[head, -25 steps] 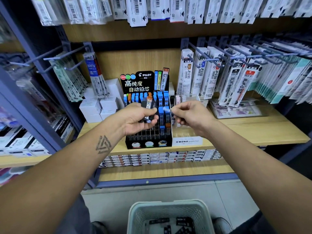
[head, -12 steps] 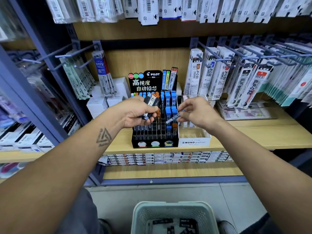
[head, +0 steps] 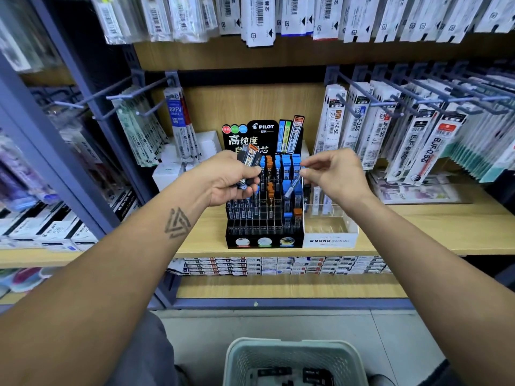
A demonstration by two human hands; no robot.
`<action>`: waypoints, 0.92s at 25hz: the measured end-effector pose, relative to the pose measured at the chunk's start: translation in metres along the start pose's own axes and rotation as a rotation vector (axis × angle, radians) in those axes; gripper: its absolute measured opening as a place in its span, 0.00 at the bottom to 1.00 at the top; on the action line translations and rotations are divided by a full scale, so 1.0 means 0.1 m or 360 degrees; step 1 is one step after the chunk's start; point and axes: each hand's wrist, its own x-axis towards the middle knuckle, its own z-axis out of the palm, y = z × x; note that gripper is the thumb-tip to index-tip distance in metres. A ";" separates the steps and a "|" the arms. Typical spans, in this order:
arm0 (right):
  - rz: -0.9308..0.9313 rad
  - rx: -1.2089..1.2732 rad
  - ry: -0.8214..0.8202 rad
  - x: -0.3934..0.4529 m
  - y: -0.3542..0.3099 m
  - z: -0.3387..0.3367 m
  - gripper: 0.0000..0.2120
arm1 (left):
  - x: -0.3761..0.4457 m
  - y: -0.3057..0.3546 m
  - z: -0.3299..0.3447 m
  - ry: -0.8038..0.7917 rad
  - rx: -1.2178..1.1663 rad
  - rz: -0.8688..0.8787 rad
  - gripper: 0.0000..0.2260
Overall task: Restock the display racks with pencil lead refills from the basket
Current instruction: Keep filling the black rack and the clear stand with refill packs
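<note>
lifted since before, right hand point(head: 338, 178) pinches one lead refill point(head: 293, 186); left hand point(head: 231, 179) clutches a refill bundle point(head: 249, 160).

Wooden shelves point(head: 418, 218) in a blue-grey metal frame point(head: 83, 151), peg hooks point(head: 418, 87) above, pale tiled floor point(head: 390, 335) below.
</note>
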 end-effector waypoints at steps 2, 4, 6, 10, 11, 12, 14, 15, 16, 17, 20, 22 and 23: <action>-0.0093 -0.0038 0.0035 0.08 -0.09 0.04 0.07 | 0.02 0.02 -0.04 0.0050 -0.0026 0.0000 0.11; -0.0177 -0.0099 -0.0028 0.14 -0.19 0.15 0.09 | 0.05 0.03 -0.10 0.0087 -0.0028 0.0005 0.11; -0.0278 -0.0156 -0.0080 0.18 -0.25 0.31 0.10 | 0.05 0.04 -0.16 0.0101 -0.0022 0.0006 0.07; -0.0439 -0.0369 -0.0148 0.22 -0.25 0.54 0.04 | 0.06 0.03 -0.22 0.0112 0.0012 -0.0009 0.05; -0.0464 -0.0455 -0.0183 0.22 -0.23 0.58 0.03 | 0.06 0.02 -0.24 0.0112 0.0020 -0.0013 0.06; -0.0475 -0.0511 -0.0212 0.23 -0.20 0.62 0.03 | 0.07 0.01 -0.25 0.0114 0.0027 -0.0014 0.06; -0.0480 -0.0541 -0.0236 0.23 -0.15 0.69 0.03 | 0.07 0.00 -0.29 0.0111 0.0030 -0.0012 0.05; -0.0488 -0.0549 -0.0239 0.23 -0.12 0.72 0.03 | 0.07 0.00 -0.30 0.0105 0.0027 -0.0010 0.05; -0.0499 -0.0574 -0.0244 0.23 -0.10 0.75 0.03 | 0.06 0.00 -0.32 0.0098 0.0027 -0.0008 0.04; -0.0519 -0.0605 -0.0249 0.22 -0.08 0.77 0.03 | 0.05 0.00 -0.33 0.0090 0.0027 -0.0010 0.03; -0.0579 -0.0713 -0.0284 0.19 -0.03 0.84 0.02 | 0.02 -0.01 -0.32 0.0057 0.0021 -0.0025 0.05; -0.0652 -0.0882 -0.0344 0.17 -0.01 0.90 0.01 | 0.00 -0.01 -0.30 0.0039 0.0007 -0.0032 0.05; -0.0690 -0.0982 -0.0378 0.16 0.00 0.92 0.01 | -0.01 -0.01 -0.29 0.0034 -0.0002 -0.0037 0.05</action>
